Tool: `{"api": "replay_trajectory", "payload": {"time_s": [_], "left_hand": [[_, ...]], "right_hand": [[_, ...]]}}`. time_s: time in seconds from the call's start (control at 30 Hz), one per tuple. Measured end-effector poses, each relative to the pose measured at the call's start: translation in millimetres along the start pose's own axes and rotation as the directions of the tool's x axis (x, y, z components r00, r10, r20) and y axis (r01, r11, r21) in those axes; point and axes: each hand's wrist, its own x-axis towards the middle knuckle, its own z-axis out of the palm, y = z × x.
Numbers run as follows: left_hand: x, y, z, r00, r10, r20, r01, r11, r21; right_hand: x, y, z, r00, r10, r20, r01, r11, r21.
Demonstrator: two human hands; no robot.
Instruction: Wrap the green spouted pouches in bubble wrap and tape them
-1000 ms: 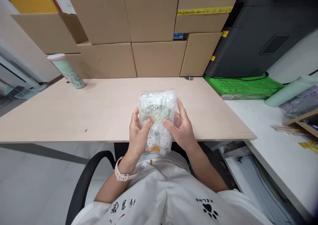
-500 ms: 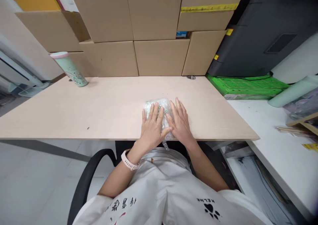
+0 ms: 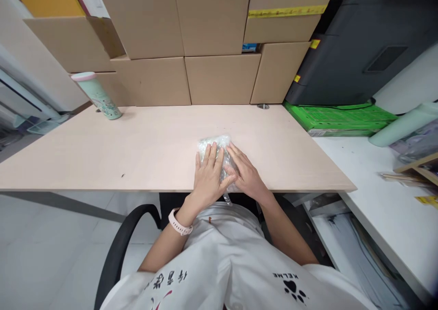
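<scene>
A small clear bubble-wrap package [image 3: 223, 140] lies at the front edge of the pale wooden desk [image 3: 153, 141]. What it wraps cannot be made out. My left hand [image 3: 211, 175] rests flat on its left and middle part, fingers stretched and slightly apart. On the right side, my right hand [image 3: 247, 171] lies along the package with outstretched fingers pointing up and left over it. The two thumbs are close together near the middle. A narrow strip of the clear wrap [image 3: 227, 198] hangs past the desk edge below my hands.
Stacked cardboard boxes [image 3: 222, 80] line the back of the desk. A mint-green tumbler [image 3: 99, 98] stands at the back left. To the right are a green flat box [image 3: 342, 118] under a dark machine [image 3: 369, 50], and a white side table [image 3: 369, 187].
My right hand has shifted left, its fingers now lying over the right part of the bubble wrap. My left hand stays nearly still.
</scene>
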Motion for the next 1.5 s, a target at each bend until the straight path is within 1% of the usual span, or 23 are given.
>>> {"api": "replay_trajectory", "payload": {"time_s": [0.07,0.17,0.2,0.27,0.33,0.47,0.53,0.57,0.63,0.73,0.8,0.87,0.93,1.03,1.1,1.17,1.23,1.3,1.37,1.4,1.43,1.47,1.5], "left_hand": [[-13,-2,-7,0.999,0.004,0.044,-0.006,0.999,0.036],[-35,-4,-15,0.995,0.004,0.102,-0.004,1.0,0.003],[-41,-5,-17,0.995,-0.004,0.101,0.006,1.0,-0.023],[-49,-3,-18,0.996,-0.034,0.082,0.039,0.997,-0.066],[-52,-1,-17,0.996,-0.07,0.057,0.074,0.994,-0.079],[-49,8,-11,0.994,-0.11,0.02,0.111,0.994,-0.026],[-47,11,-8,0.99,-0.136,-0.028,0.136,0.991,-0.022],[-45,12,-7,0.986,-0.159,-0.052,0.157,0.986,-0.048],[-42,13,-6,0.972,-0.222,-0.08,0.207,0.965,-0.163],[-39,12,-7,0.945,-0.319,-0.076,0.273,0.893,-0.358],[-37,10,-9,0.934,-0.346,-0.082,0.282,0.862,-0.421],[-37,7,-10,0.937,-0.342,-0.075,0.276,0.851,-0.446],[-36,3,-8,0.946,-0.321,-0.05,0.263,0.847,-0.461],[-33,-4,-1,0.956,-0.289,0.039,0.273,0.84,-0.468],[-28,-8,4,0.955,-0.29,0.064,0.286,0.839,-0.463],[-24,-10,4,0.952,-0.306,0.0,0.274,0.852,-0.446],[-20,-12,-1,0.941,-0.312,-0.132,0.237,0.885,-0.4],[-19,-14,-9,0.91,-0.308,-0.279,0.212,0.921,-0.328],[-21,-15,-18,0.858,-0.298,-0.419,0.209,0.947,-0.245],[-22,-14,-22,0.837,-0.273,-0.474,0.207,0.96,-0.189],[-23,-14,-24,0.832,-0.223,-0.509,0.19,0.975,-0.117],[-24,-13,-25,0.842,-0.15,-0.518,0.156,0.987,-0.032],[-24,-12,-25,0.866,-0.067,-0.496,0.107,0.993,0.054]], "right_hand": [[-8,-4,1,0.999,0.025,-0.024,-0.025,1.0,-0.013],[-21,-9,5,0.997,0.061,0.035,-0.061,0.998,-0.003],[-24,-11,7,0.996,0.066,0.054,-0.066,0.998,-0.002],[-29,-16,11,0.997,0.066,0.047,-0.065,0.998,-0.008],[-29,-19,14,0.999,0.049,0.005,-0.049,0.999,-0.013],[-20,-22,16,0.997,0.001,-0.079,-0.003,0.999,-0.034],[-13,-27,16,0.994,-0.023,-0.111,0.016,0.998,-0.057],[-10,-31,16,0.993,-0.035,-0.113,0.028,0.998,-0.064],[-5,-40,15,0.995,-0.06,-0.079,0.056,0.997,-0.047],[0,-53,10,0.998,-0.065,0.003,0.064,0.996,0.06],[0,-56,5,1.0,-0.014,0.022,0.01,0.983,0.182],[0,-55,1,0.997,0.069,0.029,-0.075,0.944,0.322],[-1,-54,-1,0.989,0.138,0.055,-0.148,0.883,0.446],[-1,-58,-1,0.977,0.167,0.134,-0.214,0.802,0.557],[1,-60,-1,0.973,0.173,0.151,-0.23,0.765,0.602],[6,-58,-6,0.971,0.214,0.105,-0.231,0.735,0.638],[9,-49,-16,0.959,0.283,0.024,-0.228,0.716,0.66],[10,-37,-29,0.937,0.348,-0.044,-0.235,0.717,0.656],[8,-25,-41,0.916,0.391,-0.091,-0.249,0.732,0.635],[7,-20,-45,0.908,0.404,-0.108,-0.256,0.742,0.62],[5,-17,-48,0.905,0.408,-0.12,-0.258,0.751,0.608],[3,-14,-49,0.906,0.405,-0.125,-0.257,0.759,0.599],[2,-13,-49,0.91,0.396,-0.121,-0.254,0.764,0.593]]}}
